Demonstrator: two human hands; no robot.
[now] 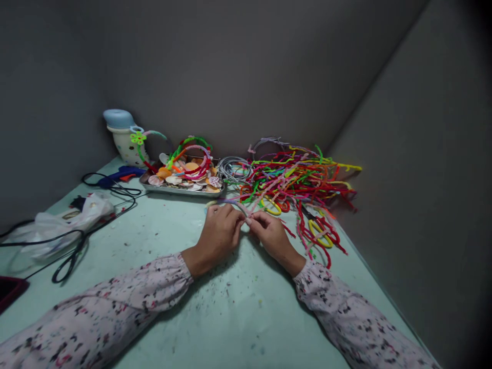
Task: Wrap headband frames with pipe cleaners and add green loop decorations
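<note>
Near the middle of the table, my left hand (221,231) and my right hand (272,234) meet with fingertips almost touching. My left fingers are closed around a thin curved headband (233,202), whose visible arc shows purple and pale yellowish colouring. In a pinch, my right thumb and forefinger grip a pink pipe cleaner (257,203) against the band's end. Part of the band is hidden behind my left hand. Just beyond my hands lies a tangled heap of colourful pipe cleaners (292,174).
A metal tray (180,191) holds shells and wrapped headbands. Bare metal hoops (234,168) lie beside it. Scissors (320,233) rest at right. A blue glue gun (121,175), black cable (82,233), plastic bag (61,225) and blue-lidded container (125,141) are at left.
</note>
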